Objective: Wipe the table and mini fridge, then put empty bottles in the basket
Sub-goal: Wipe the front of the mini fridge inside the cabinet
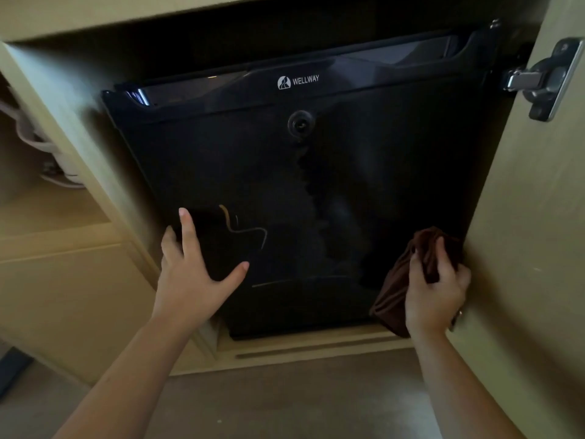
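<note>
Dim overall. Mini fridge (pixel 300 191) door near-black, faint glare strip at 12 o'clock. Edges bowed and softly blurred.

Both your bare forearms reach up and forward, roughly parallel and well apart. Your left hand (pixel 190 274) is spread flat, palm forward, fingers splayed: the index points straight up, the thumb angles out to the right, and the other fingers sit behind and to the left of the index. Your right hand (pixel 435 293) is curled into a fist with its back toward you, fingers bunched tight around a brown cloth (pixel 399 289) that spills out to the left of the knuckles and below them.
</note>
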